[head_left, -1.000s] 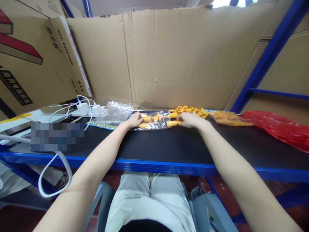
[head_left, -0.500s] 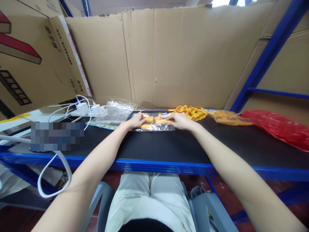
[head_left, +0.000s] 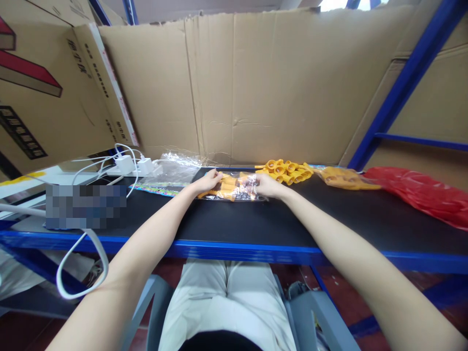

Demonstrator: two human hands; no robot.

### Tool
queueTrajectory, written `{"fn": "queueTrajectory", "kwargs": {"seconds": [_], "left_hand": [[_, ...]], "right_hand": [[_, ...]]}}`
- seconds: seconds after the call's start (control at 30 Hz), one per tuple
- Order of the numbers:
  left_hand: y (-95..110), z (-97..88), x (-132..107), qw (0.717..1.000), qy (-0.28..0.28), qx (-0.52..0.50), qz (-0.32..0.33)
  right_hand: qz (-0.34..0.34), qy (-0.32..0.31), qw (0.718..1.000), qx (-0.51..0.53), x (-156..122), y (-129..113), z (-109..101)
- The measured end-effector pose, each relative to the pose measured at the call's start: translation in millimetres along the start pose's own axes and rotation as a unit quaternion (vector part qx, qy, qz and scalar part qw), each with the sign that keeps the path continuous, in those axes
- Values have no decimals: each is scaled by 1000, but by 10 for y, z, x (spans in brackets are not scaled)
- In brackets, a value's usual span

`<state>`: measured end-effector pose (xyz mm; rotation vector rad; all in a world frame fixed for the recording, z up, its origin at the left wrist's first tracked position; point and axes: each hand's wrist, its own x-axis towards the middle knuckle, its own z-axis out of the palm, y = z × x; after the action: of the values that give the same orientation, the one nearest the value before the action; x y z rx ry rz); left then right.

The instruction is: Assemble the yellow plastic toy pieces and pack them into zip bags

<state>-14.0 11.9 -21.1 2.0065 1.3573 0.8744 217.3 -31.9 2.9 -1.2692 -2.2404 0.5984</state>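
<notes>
Left hand (head_left: pixel 209 181) pinches the clear bag (head_left: pixel 242 193) at its left; right hand (head_left: pixel 268 185) reaches inside its right end, grip unclear. Slipping yellow pieces (head_left: pixel 228 184) in seems the step; next calls for clean withdrawal. Beyond the bag, rightward: a yellow pile (head_left: pixel 287 171).

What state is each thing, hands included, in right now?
Clear bag: lying down, yellow pieces inside.
Left hand: closed on the clear bag's left end.
Right hand: at the clear bag's right end, grip unclear.
Loose yellow pieces: heaped outside that bag.
Bagged yellow pieces: lying under see-through plastic.
Clear wrapping: rumpled, at left.
Red bag: crumpled, lying down.
White adapters: cables attached.
</notes>
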Motion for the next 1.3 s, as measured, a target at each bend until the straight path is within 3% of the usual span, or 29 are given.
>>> {"fn": "queueTrajectory", "kwargs": {"seconds": [0.13,0.3,0.4,0.53,0.73,0.93,1.07,1.2,1.3], "left_hand": [[60,-21,-27,999,25,-2,-32],[55,-21,-34,998,39,-16,-54],[73,-21,-48,997,25,-29,-68],[132,-33,-82,998,37,-17,-56],[128,-52,-87,998,43,-7,-54],[80,-74,-64,996,56,-36,-61],[53,-86,-61,995,67,-44,-60],[-18,-50,-7,997,60,-23,-51],[-91,-26,43,998,55,10,-35]], "right_hand": [[23,44,996,77,28,6,10],[43,98,987,-120,55,47,-30],[59,45,986,-152,27,24,-48],[44,-30,995,-88,-7,0,-37],[10,-48,999,23,24,116,-34],[18,-59,995,83,16,172,-58],[11,-39,992,118,40,147,-12],[2,-6,997,79,116,169,12],[31,117,993,6,165,298,-86]]}}
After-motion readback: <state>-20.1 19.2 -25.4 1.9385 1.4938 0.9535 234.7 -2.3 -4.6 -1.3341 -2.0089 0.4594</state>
